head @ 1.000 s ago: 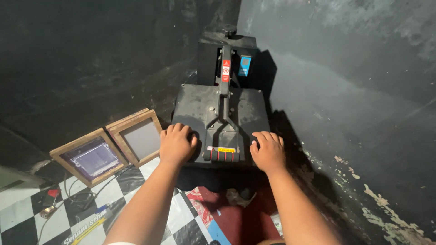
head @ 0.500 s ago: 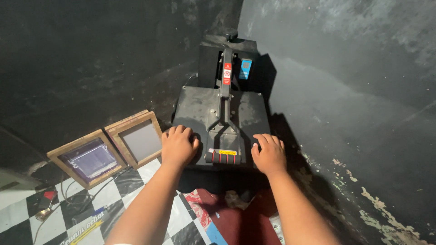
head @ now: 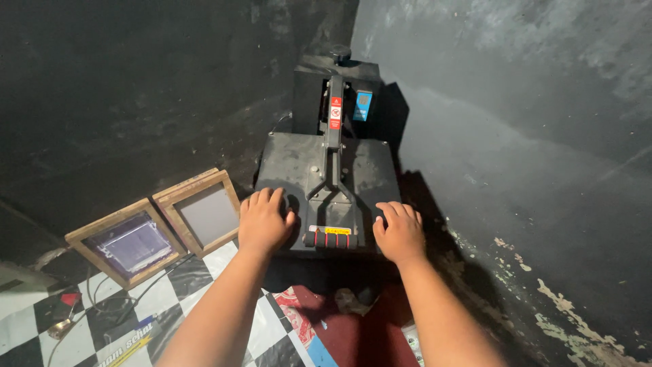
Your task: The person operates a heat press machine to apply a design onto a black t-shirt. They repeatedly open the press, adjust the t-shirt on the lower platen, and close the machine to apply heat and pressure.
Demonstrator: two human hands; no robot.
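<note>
1. Both hands are down on the heat press (head: 299,163), a dark, flat machine sitting low against the black wall (head: 136,88).
2. Left hand (head: 263,221) lies palm-down on the near left part of the top plate, fingers together and slightly curled, gripping nothing.
3. Right hand (head: 401,232) rests the same way on the near right part, fingers bent over the plate, holding nothing.
4. Between the two hands sits the press handle (head: 331,238), its red-and-black grip at the front edge; neither hand touches it.
5. Off to the left, two wooden frames (head: 159,224) lean by the wall, well apart from the hands.
6. Underfoot, a black-and-white chequered floor (head: 170,299); a dark red cloth (head: 353,333) lies just below the press.
</note>
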